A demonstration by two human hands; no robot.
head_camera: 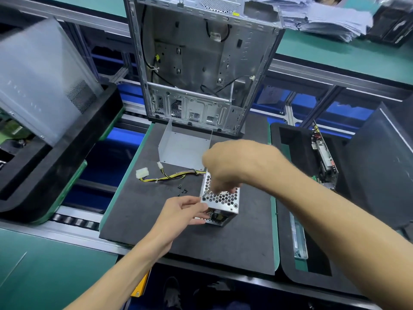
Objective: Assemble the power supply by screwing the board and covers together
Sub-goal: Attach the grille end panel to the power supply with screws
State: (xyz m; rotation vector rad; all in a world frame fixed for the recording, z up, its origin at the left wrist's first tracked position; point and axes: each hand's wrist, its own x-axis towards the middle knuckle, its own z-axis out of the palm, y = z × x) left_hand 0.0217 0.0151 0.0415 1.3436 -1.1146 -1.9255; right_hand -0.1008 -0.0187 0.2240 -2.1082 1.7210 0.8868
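Observation:
A silver power supply box (pixel 223 201) with a honeycomb grille stands on the black foam mat (pixel 156 227). My left hand (pixel 183 212) grips its near left corner. My right hand (pixel 225 166) hovers over the top of the box, fingers curled around a thin screwdriver whose tip (pixel 204 194) meets the grille's left corner. A yellow and black cable bundle (pixel 172 175) with white plugs runs left from the box. Several small black screws (pixel 182 190) lie loose on the mat. A bent grey metal cover (pixel 184 148) rests behind the box.
An open computer case (pixel 201 63) stands upright at the back of the mat. Black foam trays hold a bagged panel (pixel 40 81) on the left and a circuit board (pixel 324 159) on the right. Stacked papers (pixel 324 16) lie at the far right.

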